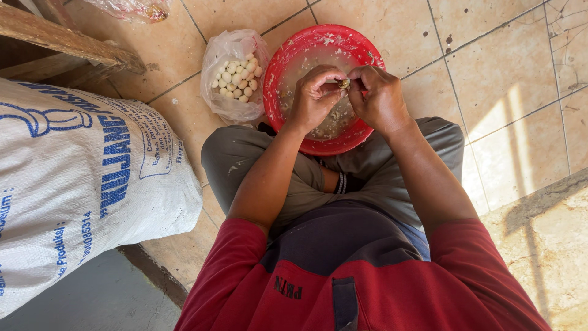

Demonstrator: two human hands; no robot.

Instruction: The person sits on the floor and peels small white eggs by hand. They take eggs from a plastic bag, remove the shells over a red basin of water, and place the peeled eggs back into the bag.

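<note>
My left hand and my right hand meet over a red plastic bowl on the tiled floor in front of my crossed legs. Between the fingertips of both hands sits one small speckled egg, partly hidden by my fingers. The bowl holds cloudy water with bits of shell. To the bowl's left lies a clear plastic bag with several small white peeled eggs inside.
A large white woven sack with blue print lies on the floor at my left. A wooden beam runs across the top left corner. Another plastic bag shows at the top edge. A low stone step is at my right.
</note>
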